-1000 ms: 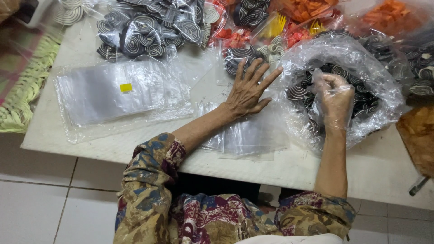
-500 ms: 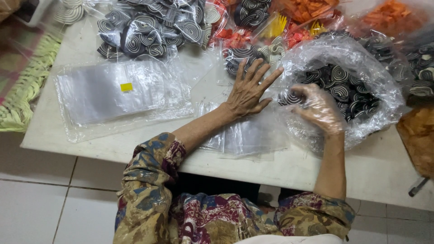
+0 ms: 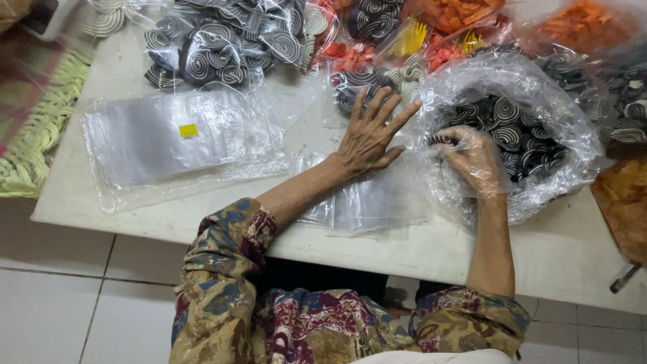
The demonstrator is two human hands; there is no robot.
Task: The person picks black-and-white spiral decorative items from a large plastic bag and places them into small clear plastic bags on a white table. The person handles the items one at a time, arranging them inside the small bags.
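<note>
My left hand (image 3: 369, 137) lies flat with fingers spread on a stack of small clear plastic bags (image 3: 367, 202) on the white table (image 3: 431, 253). My right hand (image 3: 474, 160) wears a thin clear plastic glove. It sits at the left mouth of a large clear bag (image 3: 539, 101) full of black-and-white spiral snacks (image 3: 512, 131). Its fingertips pinch one spiral snack (image 3: 441, 139) just right of my left hand's fingers.
A bundle of larger clear bags with a yellow sticker (image 3: 178, 138) lies on the left. Packed bags of spiral snacks (image 3: 216, 47) and orange and red snacks (image 3: 472, 17) line the far edge. A brown packet (image 3: 623, 202) is at the right, a woven mat (image 3: 37, 128) at the left.
My right hand has pulled back from deep inside the large bag toward its left mouth, carrying a spiral snack nearer my left hand. The left hand has stayed flat on the small bags.
</note>
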